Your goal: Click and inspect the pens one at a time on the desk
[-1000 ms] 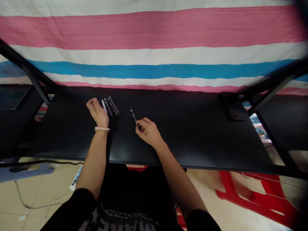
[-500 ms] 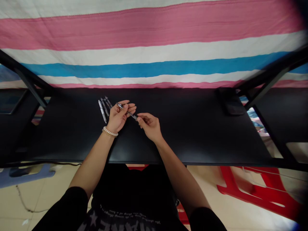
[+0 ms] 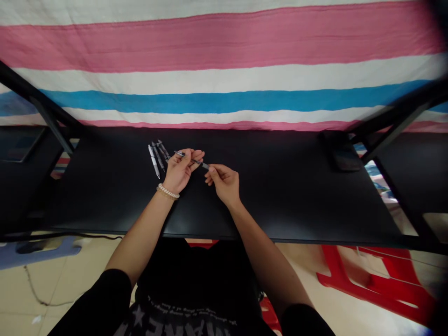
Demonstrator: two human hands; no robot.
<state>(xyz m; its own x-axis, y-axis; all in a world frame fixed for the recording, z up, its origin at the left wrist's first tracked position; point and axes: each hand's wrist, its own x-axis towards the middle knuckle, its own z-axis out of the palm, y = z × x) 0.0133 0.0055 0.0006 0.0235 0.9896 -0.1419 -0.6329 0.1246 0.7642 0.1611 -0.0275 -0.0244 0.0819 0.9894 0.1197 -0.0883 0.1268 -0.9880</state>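
1. I see my left hand (image 3: pixel 180 170) raised just above the black bench (image 3: pixel 280 196), palm turned towards me, fingers curled and pinching one end of a dark pen (image 3: pixel 192 160).
2. My right hand (image 3: pixel 224 181) pinches the other end of that same pen between thumb and fingertips, so the pen spans the gap between both hands, tilted slightly down to the right.
3. A beaded bracelet (image 3: pixel 168 191) sits on my left wrist.
4. Just left of my left hand, a small row of pens (image 3: pixel 158 154) lies on the bench, side by side; one has a white barrel.
5. A dark flat object (image 3: pixel 339 151) rests at the far right of the bench, too blurred to name.
6. A striped pink, white and blue cloth (image 3: pixel 224 70) hangs behind the bench.
7. A red plastic stool (image 3: pixel 367 280) stands on the floor to my right.
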